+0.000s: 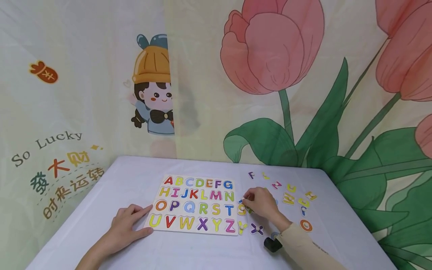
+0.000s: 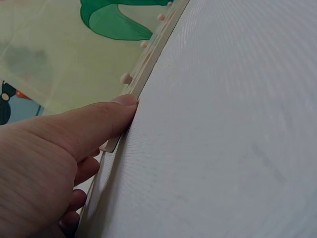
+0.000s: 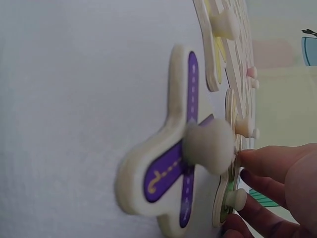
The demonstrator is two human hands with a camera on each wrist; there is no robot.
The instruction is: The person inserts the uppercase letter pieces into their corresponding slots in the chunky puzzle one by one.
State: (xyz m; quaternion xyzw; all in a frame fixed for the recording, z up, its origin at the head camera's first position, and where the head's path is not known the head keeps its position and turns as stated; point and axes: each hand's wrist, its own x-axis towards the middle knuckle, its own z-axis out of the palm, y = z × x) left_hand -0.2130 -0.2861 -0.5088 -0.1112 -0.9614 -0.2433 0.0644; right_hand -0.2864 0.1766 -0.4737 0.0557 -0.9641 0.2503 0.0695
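Purple X piece [image 3: 181, 166] lies nearest, just right of the alphabet board [image 1: 195, 204]; beyond it the right hand [image 1: 260, 202] pinches a knobbed letter at the board's right edge, while the board's left edge is pressed by the left hand [image 1: 126, 225] with straight fingers.

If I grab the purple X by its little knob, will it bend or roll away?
Probably not. The X looks like a thick, stiff wooden slab, so it should stay rigid. It lies flat on the table, so rolling seems unlikely. Its knob looks rounded and smooth, so it might slip from loose fingers.
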